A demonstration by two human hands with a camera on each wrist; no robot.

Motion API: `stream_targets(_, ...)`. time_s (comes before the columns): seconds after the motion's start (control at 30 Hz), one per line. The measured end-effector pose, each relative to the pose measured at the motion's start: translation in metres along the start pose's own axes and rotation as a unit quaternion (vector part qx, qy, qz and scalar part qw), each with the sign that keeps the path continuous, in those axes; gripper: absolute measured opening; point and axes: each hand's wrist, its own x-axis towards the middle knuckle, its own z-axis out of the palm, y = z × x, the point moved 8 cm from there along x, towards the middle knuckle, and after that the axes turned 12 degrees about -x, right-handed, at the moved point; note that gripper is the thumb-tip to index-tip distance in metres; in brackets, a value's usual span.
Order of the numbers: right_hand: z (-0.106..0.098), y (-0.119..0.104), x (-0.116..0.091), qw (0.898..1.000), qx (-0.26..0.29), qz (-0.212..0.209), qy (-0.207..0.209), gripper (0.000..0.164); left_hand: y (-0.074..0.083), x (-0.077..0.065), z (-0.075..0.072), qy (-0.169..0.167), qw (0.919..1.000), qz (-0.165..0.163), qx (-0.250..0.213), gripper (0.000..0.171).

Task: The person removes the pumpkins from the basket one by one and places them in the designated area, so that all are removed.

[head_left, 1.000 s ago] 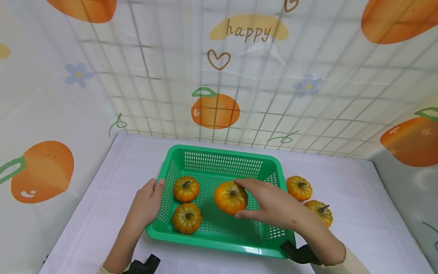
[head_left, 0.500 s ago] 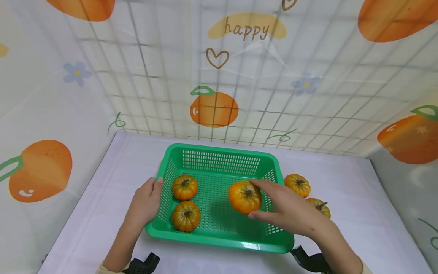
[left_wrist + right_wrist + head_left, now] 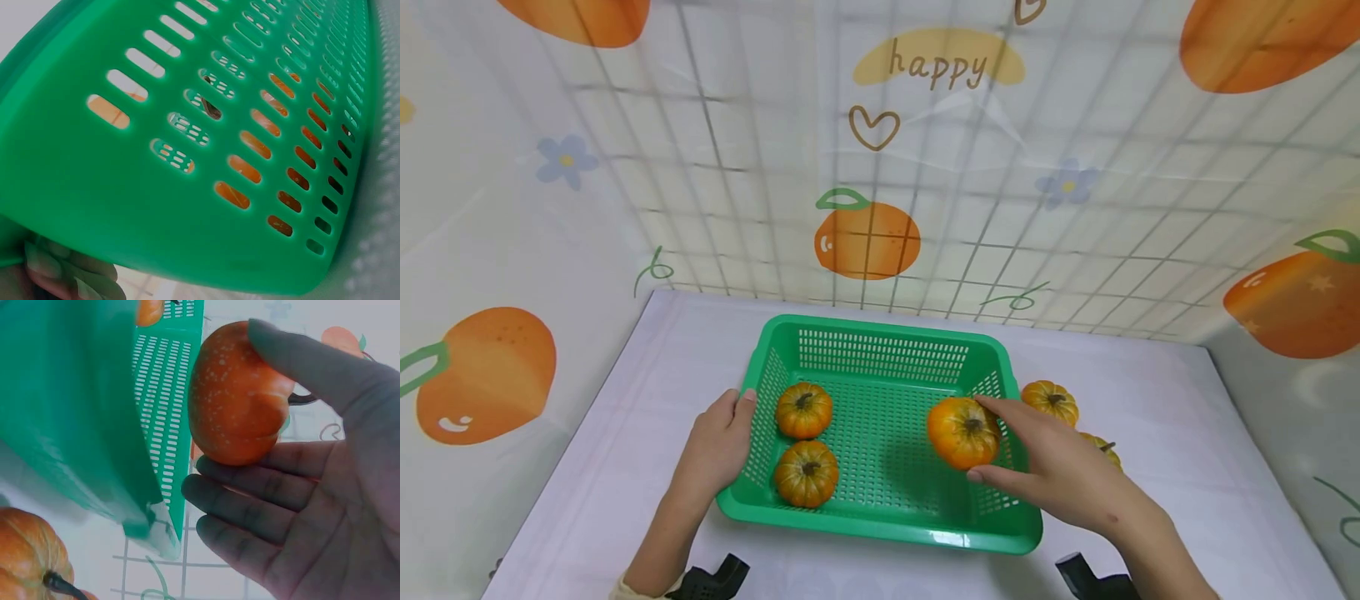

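My right hand (image 3: 1052,467) pinches a small orange pumpkin (image 3: 962,433) between thumb and fingers, above the right part of the green basket (image 3: 880,533). In the right wrist view the held pumpkin (image 3: 234,394) shows its side and dark stem, with the lower fingers spread beside it. At the basket's left rim my left hand (image 3: 718,442) grips the edge, thumb on top. The left wrist view shows fingertips (image 3: 87,281) curled under the rim. Inside the basket, on the left, sit two pumpkins, a rear one (image 3: 803,411) and a front one (image 3: 806,473).
Right of the basket, two more pumpkins lie on the white tablecloth (image 3: 1157,417): one (image 3: 1051,402) close to the rim, another (image 3: 1105,448) partly hidden behind my right hand. A grid wall (image 3: 970,192) under a printed sheet closes off the back.
My right hand has moved right with its pumpkin, from the middle of the basket toward its right side. The left hand keeps its grip on the rim.
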Motion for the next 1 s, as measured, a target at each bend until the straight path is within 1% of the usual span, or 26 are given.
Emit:
stream_targets(0.07, -0.001, 0.001, -0.002, 1.000, -0.002, 0.005, 0.004, 0.090, 0.000, 0.000, 0.000, 0.000, 1.0000, 0.001, 0.001, 0.046)
stream_targets(0.27, -0.003, 0.008, -0.008, 0.999, 0.003, 0.033, -0.009, 0.092, 0.001, -0.002, 0.000, -0.002, 1.0000, 0.004, -0.007, 0.046)
stream_targets(0.4, -0.007, 0.015, -0.013, 0.999, 0.007, 0.037, 0.001, 0.094, 0.002, -0.001, 0.000, -0.002, 1.0000, 0.006, -0.007, 0.046)
stream_targets(0.47, -0.009, 0.021, -0.016, 0.999, 0.014, 0.044, 0.004, 0.096, 0.002, -0.002, -0.001, -0.001, 1.0000, 0.007, -0.007, 0.045)
stream_targets(0.57, -0.012, 0.032, -0.019, 0.998, 0.018, 0.052, 0.013, 0.095, 0.003, -0.002, -0.001, -0.001, 1.0000, 0.006, -0.006, 0.045)
stream_targets(0.67, -0.016, 0.042, -0.023, 0.998, 0.011, 0.061, 0.022, 0.091, 0.002, -0.002, -0.001, -0.001, 1.0000, 0.005, -0.006, 0.045)
stream_targets(0.83, -0.020, 0.060, -0.030, 0.996, 0.011, 0.084, 0.024, 0.092, 0.002, -0.002, -0.002, 0.000, 1.0000, 0.005, -0.007, 0.046)
stream_targets(1.0, -0.021, 0.079, -0.032, 0.995, 0.014, 0.093, 0.031, 0.085, 0.002, -0.002, -0.002, -0.001, 1.0000, 0.006, -0.005, 0.047)
